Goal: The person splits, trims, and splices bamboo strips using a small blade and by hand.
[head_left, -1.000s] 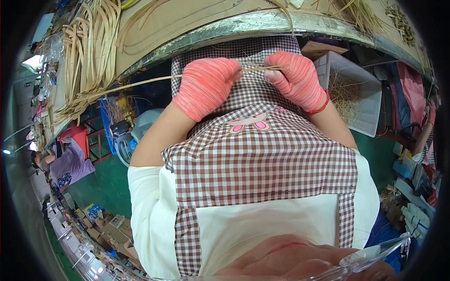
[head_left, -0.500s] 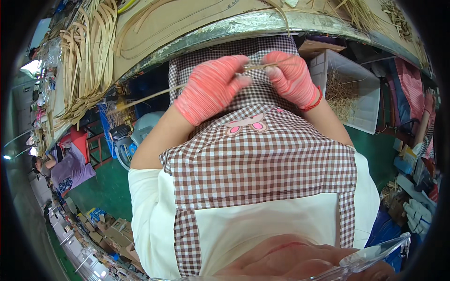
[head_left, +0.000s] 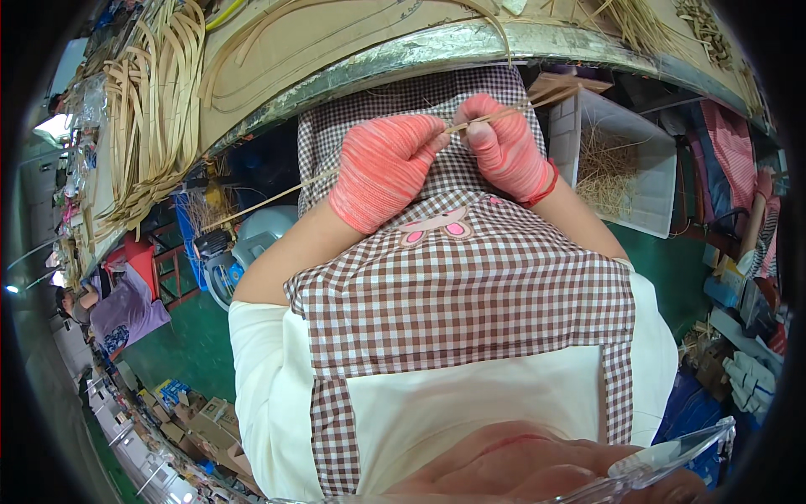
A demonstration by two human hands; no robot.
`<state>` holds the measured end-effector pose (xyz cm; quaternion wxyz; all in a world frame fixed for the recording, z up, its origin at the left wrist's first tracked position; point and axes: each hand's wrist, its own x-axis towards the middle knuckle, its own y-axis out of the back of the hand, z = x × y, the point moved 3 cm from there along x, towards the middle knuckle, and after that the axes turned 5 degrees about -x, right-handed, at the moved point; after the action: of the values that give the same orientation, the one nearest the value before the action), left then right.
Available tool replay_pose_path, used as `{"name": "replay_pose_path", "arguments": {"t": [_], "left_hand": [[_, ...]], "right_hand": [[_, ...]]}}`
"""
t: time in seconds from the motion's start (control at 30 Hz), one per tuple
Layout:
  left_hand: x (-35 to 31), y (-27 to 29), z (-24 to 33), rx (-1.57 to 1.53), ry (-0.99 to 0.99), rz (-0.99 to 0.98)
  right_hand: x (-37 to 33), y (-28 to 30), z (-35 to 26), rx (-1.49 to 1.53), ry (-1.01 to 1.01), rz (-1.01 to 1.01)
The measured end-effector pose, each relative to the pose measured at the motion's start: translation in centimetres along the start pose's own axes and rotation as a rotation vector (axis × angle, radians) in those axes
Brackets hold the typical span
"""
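A thin pale cane-like strip (head_left: pixel 273 201) runs through both my hands above my checked apron (head_left: pixel 470 286). My left hand (head_left: pixel 378 172), in a red-and-white knit glove, is closed with its thumb and fingertips pinching the strip. My right hand (head_left: pixel 512 155), gloved alike, pinches it just to the right, thumb against bent fingers. A small gap between the hands shows the strip. One length trails left over my forearm; on the right, several thin ends fan out past my right hand toward the bin.
Ahead is a worktable with a worn silvery edge (head_left: pixel 470 44). Bundled pale strips (head_left: pixel 159 101) hang over its left side. A white bin (head_left: pixel 564 139) of fibre scraps stands right. Other people sit at both sides; one's hand (head_left: pixel 764 185) shows far right.
My left fingers, apart before, have closed on the strip. My right hand has turned slightly, and the strip's ends now stick out farther to the right.
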<state>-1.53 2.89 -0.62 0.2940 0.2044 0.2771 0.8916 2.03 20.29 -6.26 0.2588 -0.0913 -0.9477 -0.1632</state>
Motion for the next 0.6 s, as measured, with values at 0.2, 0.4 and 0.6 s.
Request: {"name": "replay_pose_path", "arguments": {"t": [0.2, 0.4, 0.6], "left_hand": [[0.1, -0.5, 0.2, -0.152, 0.057, -0.019], [0.1, 0.3, -0.9, -0.312, 0.445, -0.291], [-0.1, -0.3, -0.4, -0.301, 0.35, -0.255]], "right_hand": [[-0.2, 0.1, 0.5, 0.286, -0.249, -0.34], [0.8, 3.2, 1.2, 0.329, -0.287, -0.031], [-0.2, 2.3, 1.7, 0.414, -0.356, -0.066]]}}
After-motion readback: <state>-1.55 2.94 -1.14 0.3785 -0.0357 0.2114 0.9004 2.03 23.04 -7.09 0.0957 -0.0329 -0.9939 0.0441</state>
